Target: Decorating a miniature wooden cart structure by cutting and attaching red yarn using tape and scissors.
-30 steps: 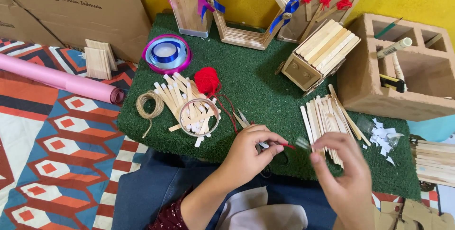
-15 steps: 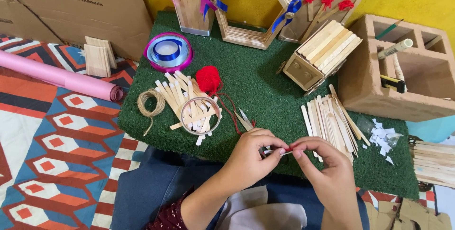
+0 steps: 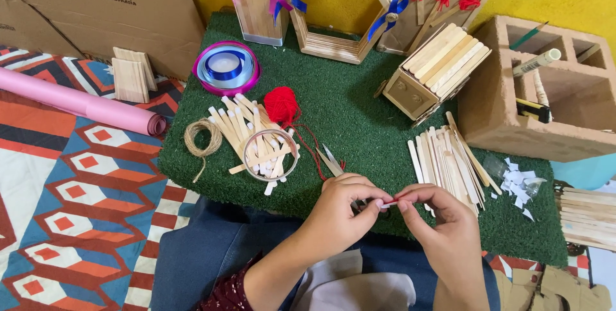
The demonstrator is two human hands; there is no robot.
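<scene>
My left hand [image 3: 346,205] and my right hand [image 3: 443,221] meet fingertip to fingertip over the front edge of the green turf mat [image 3: 350,102]. Both pinch a short bit of red yarn [image 3: 391,203] between thumb and forefinger. A red yarn ball [image 3: 281,104] lies further back on the mat, and a loose strand [image 3: 313,151] trails from it toward my left hand. The blades of a pair of scissors [image 3: 332,160] stick out from behind my left hand; their handles are hidden. A pile of flat wooden sticks [image 3: 449,163] lies just beyond my right hand.
Another stick pile under a clear tape ring [image 3: 269,154], a twine coil [image 3: 202,138] and ribbon spools [image 3: 226,67] lie left. A stick house [image 3: 436,70], a stick frame [image 3: 333,42], a cardboard organiser [image 3: 545,99], white paper scraps [image 3: 520,179] and a pink paper roll [image 3: 83,102] surround the mat.
My hands were apart a second ago; the right hand has moved left, so both sets of fingertips now pinch the red yarn together.
</scene>
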